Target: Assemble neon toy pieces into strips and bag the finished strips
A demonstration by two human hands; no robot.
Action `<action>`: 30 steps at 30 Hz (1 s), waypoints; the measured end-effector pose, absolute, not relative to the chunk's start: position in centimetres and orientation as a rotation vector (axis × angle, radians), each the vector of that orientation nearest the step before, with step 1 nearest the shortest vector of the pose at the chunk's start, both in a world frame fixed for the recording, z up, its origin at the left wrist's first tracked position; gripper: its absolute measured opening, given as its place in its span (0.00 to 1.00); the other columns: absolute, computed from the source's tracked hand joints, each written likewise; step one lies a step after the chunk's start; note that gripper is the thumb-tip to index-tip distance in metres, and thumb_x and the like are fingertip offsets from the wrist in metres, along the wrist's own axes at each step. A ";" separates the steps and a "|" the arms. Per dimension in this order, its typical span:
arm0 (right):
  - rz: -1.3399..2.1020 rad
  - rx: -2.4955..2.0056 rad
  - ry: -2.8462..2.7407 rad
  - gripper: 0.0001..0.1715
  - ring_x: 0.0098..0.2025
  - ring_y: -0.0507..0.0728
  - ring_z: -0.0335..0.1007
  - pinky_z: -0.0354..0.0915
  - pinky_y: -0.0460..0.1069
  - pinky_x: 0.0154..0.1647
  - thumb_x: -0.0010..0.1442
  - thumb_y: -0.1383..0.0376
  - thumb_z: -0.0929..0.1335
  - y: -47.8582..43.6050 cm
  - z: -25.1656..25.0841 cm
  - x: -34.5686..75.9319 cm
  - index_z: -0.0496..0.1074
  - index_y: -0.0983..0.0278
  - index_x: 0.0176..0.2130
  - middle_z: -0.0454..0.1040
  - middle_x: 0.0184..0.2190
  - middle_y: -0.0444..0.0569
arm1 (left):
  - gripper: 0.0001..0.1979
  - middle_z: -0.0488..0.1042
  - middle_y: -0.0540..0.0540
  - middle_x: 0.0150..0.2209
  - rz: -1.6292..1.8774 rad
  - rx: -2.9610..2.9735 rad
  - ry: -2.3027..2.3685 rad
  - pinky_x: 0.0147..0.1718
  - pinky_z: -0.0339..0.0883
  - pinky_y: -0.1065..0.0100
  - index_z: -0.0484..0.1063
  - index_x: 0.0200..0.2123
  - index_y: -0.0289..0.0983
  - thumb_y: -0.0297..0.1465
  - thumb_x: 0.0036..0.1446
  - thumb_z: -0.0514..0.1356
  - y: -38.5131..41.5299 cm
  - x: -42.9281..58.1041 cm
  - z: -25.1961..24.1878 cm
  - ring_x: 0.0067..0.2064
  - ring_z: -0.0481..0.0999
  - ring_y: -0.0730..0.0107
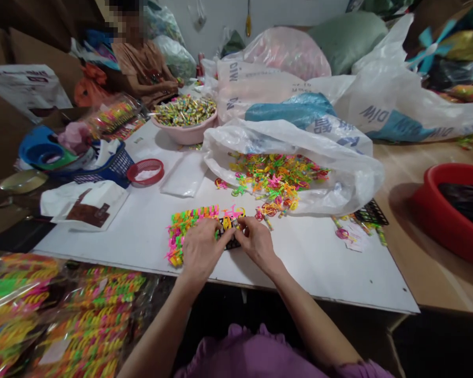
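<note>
**Both hands on a black rack of bright plastic toys**

The left hand (200,248) and right hand (256,242) meet near the desk's (319,262) near edge, fingers curled and pinching small pieces on a black rack (232,242). A row of coloured toys (185,226) already fills its left part. Just beyond, a clear bag (339,173) spills loose toys (276,181). Farther left sits a pink basin (187,134).
</note>
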State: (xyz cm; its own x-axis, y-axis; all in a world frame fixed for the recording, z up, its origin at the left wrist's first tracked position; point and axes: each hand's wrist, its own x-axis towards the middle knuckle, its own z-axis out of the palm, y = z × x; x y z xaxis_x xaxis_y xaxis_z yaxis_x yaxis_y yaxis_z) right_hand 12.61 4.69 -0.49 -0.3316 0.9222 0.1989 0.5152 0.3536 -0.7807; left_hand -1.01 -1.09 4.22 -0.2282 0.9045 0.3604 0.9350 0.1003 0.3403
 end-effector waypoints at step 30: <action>1.013 -0.986 -2.352 0.05 0.32 0.52 0.63 0.56 0.45 0.33 0.60 0.66 0.60 1.9 -4.6 11.1 0.64 0.63 0.36 0.67 0.31 0.45 | 0.10 0.74 0.45 0.36 -0.842 -2.331 -1.726 0.43 0.65 0.63 0.71 0.41 0.35 0.27 0.61 0.51 -4.4 -2.7 -0.7 0.39 0.71 0.67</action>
